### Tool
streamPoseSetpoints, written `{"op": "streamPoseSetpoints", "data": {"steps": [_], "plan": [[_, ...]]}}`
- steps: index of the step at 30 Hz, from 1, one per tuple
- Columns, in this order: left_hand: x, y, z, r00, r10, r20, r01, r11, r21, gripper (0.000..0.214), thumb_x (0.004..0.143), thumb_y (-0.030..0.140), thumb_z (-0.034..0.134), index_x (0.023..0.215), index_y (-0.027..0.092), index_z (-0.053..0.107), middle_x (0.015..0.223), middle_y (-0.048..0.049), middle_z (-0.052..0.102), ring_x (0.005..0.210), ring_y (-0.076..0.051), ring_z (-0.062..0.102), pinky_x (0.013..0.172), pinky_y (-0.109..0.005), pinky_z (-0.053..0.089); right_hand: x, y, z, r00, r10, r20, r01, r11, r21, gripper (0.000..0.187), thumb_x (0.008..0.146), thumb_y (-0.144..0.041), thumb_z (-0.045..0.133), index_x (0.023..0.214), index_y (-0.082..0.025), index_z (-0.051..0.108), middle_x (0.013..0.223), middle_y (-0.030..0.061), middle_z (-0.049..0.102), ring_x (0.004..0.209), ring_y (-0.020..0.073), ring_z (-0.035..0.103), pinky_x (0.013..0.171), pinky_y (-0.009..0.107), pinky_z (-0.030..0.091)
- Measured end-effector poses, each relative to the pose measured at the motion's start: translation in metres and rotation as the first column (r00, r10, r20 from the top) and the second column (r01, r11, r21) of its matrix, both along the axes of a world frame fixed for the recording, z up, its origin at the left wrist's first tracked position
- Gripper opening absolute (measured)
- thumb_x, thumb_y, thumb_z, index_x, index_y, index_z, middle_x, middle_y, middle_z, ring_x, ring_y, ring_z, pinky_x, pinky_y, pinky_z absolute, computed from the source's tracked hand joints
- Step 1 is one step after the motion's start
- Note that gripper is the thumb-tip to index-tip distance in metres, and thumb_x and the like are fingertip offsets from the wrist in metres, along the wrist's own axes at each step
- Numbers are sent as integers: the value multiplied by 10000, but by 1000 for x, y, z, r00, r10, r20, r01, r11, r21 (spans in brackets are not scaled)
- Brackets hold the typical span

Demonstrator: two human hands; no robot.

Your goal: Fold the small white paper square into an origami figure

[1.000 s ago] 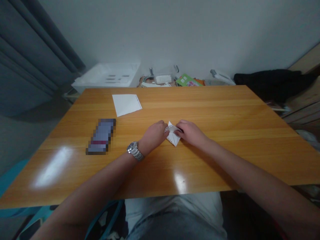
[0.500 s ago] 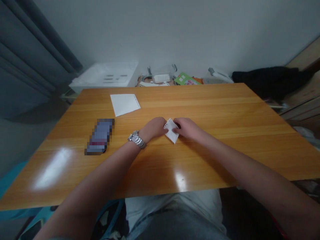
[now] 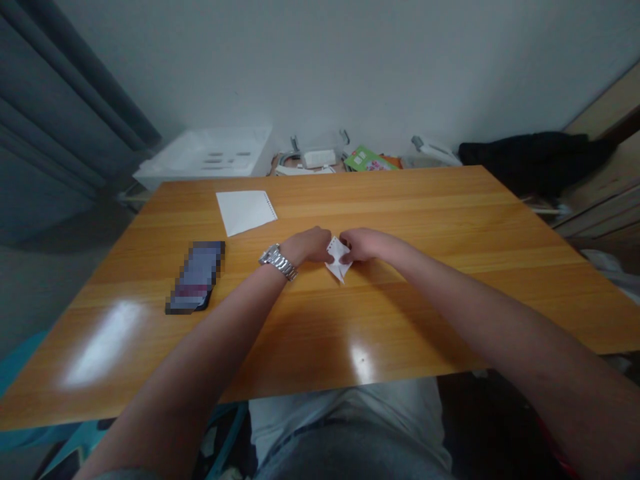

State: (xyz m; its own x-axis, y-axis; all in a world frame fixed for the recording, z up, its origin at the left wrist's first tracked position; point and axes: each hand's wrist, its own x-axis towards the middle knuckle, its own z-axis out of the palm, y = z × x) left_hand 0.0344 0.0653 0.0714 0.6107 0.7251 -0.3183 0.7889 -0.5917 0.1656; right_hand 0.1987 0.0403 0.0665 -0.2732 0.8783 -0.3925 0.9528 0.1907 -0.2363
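Observation:
A small folded piece of white paper (image 3: 338, 261) with a perforated edge lies on the wooden table (image 3: 430, 220), its point toward me. My left hand (image 3: 310, 244), with a metal watch on the wrist, pinches its left side. My right hand (image 3: 361, 244) pinches its right side. Both hands have their fingers curled closed on the paper, and their fingertips hide its upper part.
A flat white sheet (image 3: 245, 211) lies at the far left of the table. A dark phone (image 3: 195, 277) rests at the left, nearer me. Behind the table stand a white box (image 3: 205, 157), small clutter and a dark cloth (image 3: 525, 157). A grey curtain hangs at left.
Both hands have moved a little farther from me with the paper. The visible part of the paper has grown smaller as the fingers closed over it.

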Motion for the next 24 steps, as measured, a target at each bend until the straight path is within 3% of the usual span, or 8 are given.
{"op": "streamPoseSetpoints", "data": {"steps": [6, 12, 16, 24], "plan": [[-2, 10, -13, 995, 19, 102, -25, 997, 66, 376, 877, 343, 669, 1179, 121, 648, 1132, -152, 688, 950, -253, 669, 710, -299, 446, -2, 7, 7, 997, 41, 61, -36, 996, -81, 325, 800, -323, 767, 1089, -174, 765, 1053, 97, 785, 872, 246, 711, 636, 293, 412], [-3, 17, -25, 987, -36, 155, 27, 998, 58, 361, 858, 312, 693, 1182, 159, 652, 1161, -127, 646, 946, -224, 641, 746, -284, 448, 3, 6, 7, 994, 31, 107, -21, 996, -91, 334, 824, -449, 723, 1006, -176, 789, 957, 108, 786, 790, 239, 706, 621, 299, 410], [-4, 14, -20, 979, -66, 195, 60, 998, 34, 416, 863, 285, 685, 1268, 206, 633, 1165, -109, 623, 950, -209, 634, 786, -281, 459, 4, 4, 5, 993, 21, 113, -14, 998, -61, 375, 811, -495, 726, 1016, -187, 784, 1001, 117, 781, 832, 258, 709, 634, 307, 417], [-7, 1, -11, 989, -82, 126, 70, 993, 95, 269, 897, 359, 661, 1063, 153, 712, 1076, -114, 666, 959, -230, 642, 778, -293, 452, 0, -6, 12, 994, 9, 111, -7, 1000, -18, 412, 782, -420, 738, 1139, -215, 723, 1095, 98, 767, 897, 265, 708, 638, 299, 420]]}}
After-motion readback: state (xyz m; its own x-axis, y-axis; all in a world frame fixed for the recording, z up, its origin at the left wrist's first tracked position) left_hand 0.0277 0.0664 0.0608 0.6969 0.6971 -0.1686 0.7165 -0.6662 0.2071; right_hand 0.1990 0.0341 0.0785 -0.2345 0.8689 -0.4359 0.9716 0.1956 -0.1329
